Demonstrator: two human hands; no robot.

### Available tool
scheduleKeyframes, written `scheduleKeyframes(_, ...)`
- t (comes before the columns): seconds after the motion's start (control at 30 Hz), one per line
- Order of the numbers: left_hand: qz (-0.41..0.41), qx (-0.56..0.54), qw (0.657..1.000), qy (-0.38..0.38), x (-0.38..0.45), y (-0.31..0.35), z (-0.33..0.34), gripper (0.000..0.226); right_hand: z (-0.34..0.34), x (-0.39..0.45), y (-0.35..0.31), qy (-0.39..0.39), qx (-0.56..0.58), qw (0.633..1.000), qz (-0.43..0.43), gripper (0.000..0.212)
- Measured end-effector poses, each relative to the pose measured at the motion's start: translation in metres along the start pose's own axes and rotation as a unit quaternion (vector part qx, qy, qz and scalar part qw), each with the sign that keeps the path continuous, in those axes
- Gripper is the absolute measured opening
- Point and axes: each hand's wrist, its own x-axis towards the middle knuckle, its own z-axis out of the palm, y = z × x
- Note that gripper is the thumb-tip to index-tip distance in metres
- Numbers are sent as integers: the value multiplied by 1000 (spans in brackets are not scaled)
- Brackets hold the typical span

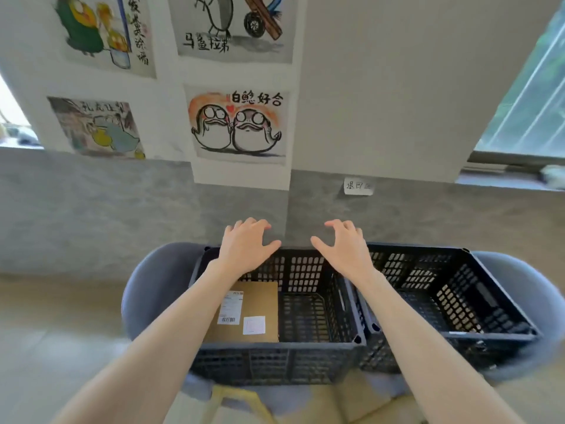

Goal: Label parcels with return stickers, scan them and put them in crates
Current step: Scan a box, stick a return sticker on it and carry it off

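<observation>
Hands hover empty: left hand point(244, 246) and right hand point(342, 246) spread, fingers loosely curled, over the dark slotted plastic crate point(275, 359) at 12 o'clock. The brown cardboard parcel point(260, 298), stickered, lies in its 9 o'clock half. A second black crate point(495, 335) abuts at 3 o'clock; withdrawing wrists could clip rims. Open floor lies at 9 o'clock.

**Layout of crates, parcel and hands**

Two crates side by side on chairs before the wall: left crate point(275, 356), right crate point(458, 301). Parcel point(247, 313) in left crate's left half. Left hand point(244, 246) and right hand point(345, 246) above the far rims. Note point(358, 186) on wall behind.
</observation>
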Motion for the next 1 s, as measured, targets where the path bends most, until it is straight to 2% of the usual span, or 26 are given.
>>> scheduleKeyframes(0.27, 126, -19, 992, -4, -50, 54, -17, 50, -57, -93, 17, 82, -10, 994, 69, 51)
scheduleKeyframes(0.43, 231, -37, 972, 8, -96, 78, -22, 53, -74, -179, 22, 149, -31, 979, 137, 49)
scheduleKeyframes(0.53, 290, -39, 956, -12, -132, 95, -18, 53, -77, -243, 27, 184, -26, 965, 184, 47)
scheduleKeyframes(0.7, 387, -41, 919, -68, -198, 142, -6, 53, -86, -344, 34, 210, -33, 936, 281, 45)
scheduleKeyframes(1.0, 543, -89, 829, -103, -309, 257, -1, 54, -131, -504, 47, 278, -82, 860, 421, 49)
